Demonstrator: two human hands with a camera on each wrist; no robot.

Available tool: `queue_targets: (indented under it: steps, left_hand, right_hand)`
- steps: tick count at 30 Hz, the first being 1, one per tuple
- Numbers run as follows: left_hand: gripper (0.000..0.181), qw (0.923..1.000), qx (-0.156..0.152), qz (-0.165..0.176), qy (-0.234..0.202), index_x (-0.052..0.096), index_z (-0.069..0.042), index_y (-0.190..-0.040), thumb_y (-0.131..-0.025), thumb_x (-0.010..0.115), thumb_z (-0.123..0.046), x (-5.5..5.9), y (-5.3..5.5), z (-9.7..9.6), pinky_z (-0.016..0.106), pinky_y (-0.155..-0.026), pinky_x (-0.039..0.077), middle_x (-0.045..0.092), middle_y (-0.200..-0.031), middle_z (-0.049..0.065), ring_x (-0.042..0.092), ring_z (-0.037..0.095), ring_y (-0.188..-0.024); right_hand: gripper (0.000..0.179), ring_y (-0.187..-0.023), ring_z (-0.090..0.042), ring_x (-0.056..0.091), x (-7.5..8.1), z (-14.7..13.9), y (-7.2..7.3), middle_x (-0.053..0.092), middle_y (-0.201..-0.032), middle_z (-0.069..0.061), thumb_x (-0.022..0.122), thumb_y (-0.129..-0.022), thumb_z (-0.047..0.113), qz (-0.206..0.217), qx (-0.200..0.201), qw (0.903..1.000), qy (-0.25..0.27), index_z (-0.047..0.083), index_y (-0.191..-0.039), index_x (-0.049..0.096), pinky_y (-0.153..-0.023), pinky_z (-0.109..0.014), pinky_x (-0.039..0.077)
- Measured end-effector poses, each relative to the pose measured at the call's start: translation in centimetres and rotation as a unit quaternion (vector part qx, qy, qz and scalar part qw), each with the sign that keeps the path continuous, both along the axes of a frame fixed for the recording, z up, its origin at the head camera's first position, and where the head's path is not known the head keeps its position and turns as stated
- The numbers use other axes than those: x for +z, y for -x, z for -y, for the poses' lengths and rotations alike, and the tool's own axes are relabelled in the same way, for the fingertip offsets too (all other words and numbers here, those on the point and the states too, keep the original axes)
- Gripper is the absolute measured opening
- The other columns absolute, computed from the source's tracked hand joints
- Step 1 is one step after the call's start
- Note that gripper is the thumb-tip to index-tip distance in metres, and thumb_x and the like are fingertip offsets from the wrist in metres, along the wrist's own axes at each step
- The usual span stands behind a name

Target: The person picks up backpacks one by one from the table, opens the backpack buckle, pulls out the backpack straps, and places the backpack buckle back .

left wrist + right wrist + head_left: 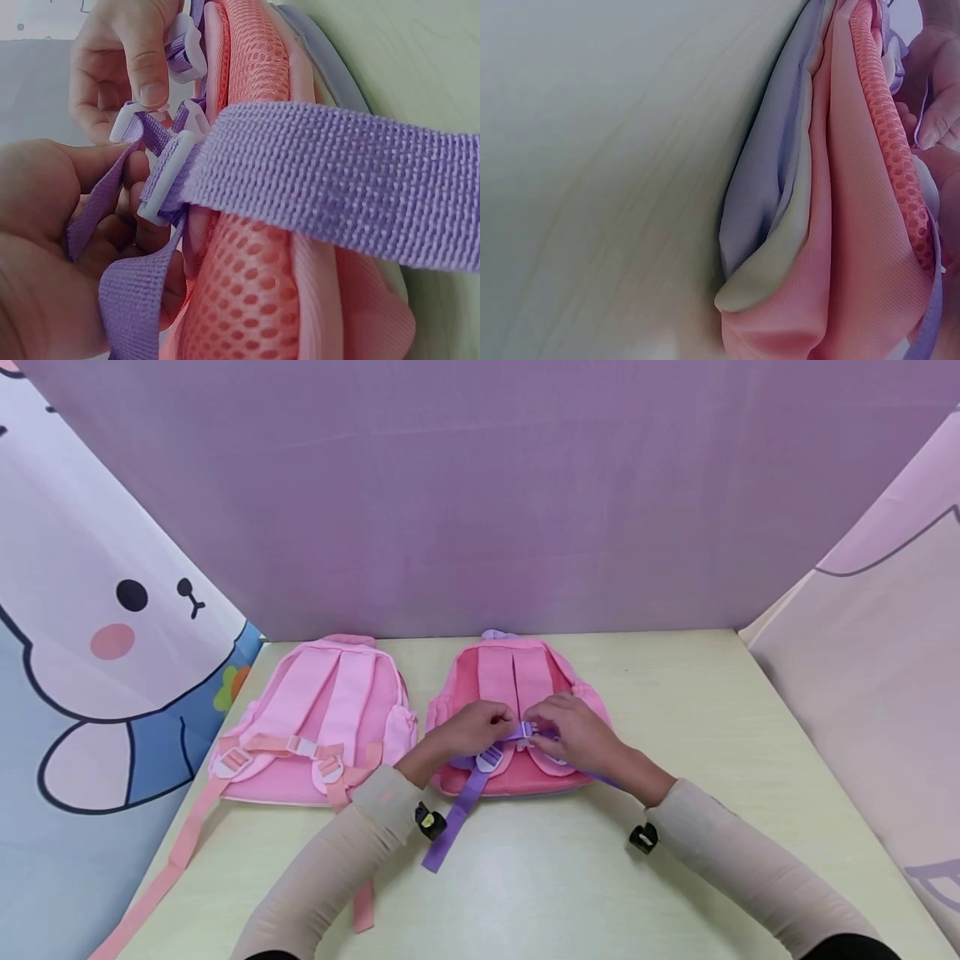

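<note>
A pink backpack with purple straps (495, 672) lies back panel up on the table, and both hands are over its middle. My right hand (577, 735) pinches a small white buckle (126, 121) on the purple chest strap, thumb on top of it. Close beside it, my left hand (474, 727) holds the purple chest strap (105, 187) at its fingertips; the strap's loose end hangs along the palm. A white strap adjuster (166, 176) with wide purple webbing (330, 180) sits in front of the left fingers. In the right wrist view, the backpack's side hides most of the right hand.
Left of it lies a lighter pink backpack (378, 702), its white chest buckle (302, 747) fastened and its long peach straps (183, 852) trailing toward the table's front. The pale table (712, 710) meets a purple backdrop (525, 510) behind, with printed cloth panels at both sides.
</note>
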State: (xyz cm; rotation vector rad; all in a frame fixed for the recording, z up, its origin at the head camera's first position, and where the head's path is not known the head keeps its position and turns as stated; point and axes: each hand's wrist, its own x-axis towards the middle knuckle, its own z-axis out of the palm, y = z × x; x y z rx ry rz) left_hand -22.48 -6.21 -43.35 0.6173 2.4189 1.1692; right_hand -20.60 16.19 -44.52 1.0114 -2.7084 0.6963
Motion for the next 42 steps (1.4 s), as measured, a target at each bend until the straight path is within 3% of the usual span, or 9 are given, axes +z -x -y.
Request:
queue_targets:
  steps: [16,27,42]
  left_hand:
    - [0.019,0.9997,-0.007,0.018,-0.016,0.07,-0.009,-0.096,-0.105,0.054,-0.018,-0.1,0.2,-0.2,0.022,-0.062,0.041,0.06,-0.082,0.0,0.052,0.011,-0.071]
    - [0.021,0.999,-0.013,0.034,0.027,0.072,-0.013,-0.103,-0.104,0.057,-0.027,0.4,0.2,0.7,0.025,-0.069,0.045,0.066,-0.088,0.001,0.056,0.014,-0.077]
    - [0.016,0.9992,0.017,0.02,0.031,0.07,-0.012,-0.102,-0.104,0.057,-0.021,0.0,0.2,0.6,0.026,-0.072,0.046,0.064,-0.087,0.001,0.057,0.015,-0.079]
  right_hand:
    - [0.03,-0.099,-0.019,0.06,0.1,0.2,-0.1,0.07,-0.102,-0.003,0.081,-0.086,0.02,0.006,0.001,1.0,0.001,0.012,-0.114,0.072,-0.089,-0.039,0.053]
    - [0.03,-0.098,-0.019,0.061,-0.1,0.0,0.1,0.071,-0.102,-0.002,0.082,-0.087,0.022,-0.011,0.004,0.9999,0.005,0.013,-0.114,0.071,-0.089,-0.04,0.053]
    - [0.03,-0.099,-0.018,0.062,-0.2,0.0,0.0,0.071,-0.102,-0.001,0.081,-0.087,0.023,-0.002,-0.007,1.0,-0.006,0.015,-0.114,0.071,-0.092,-0.041,0.052]
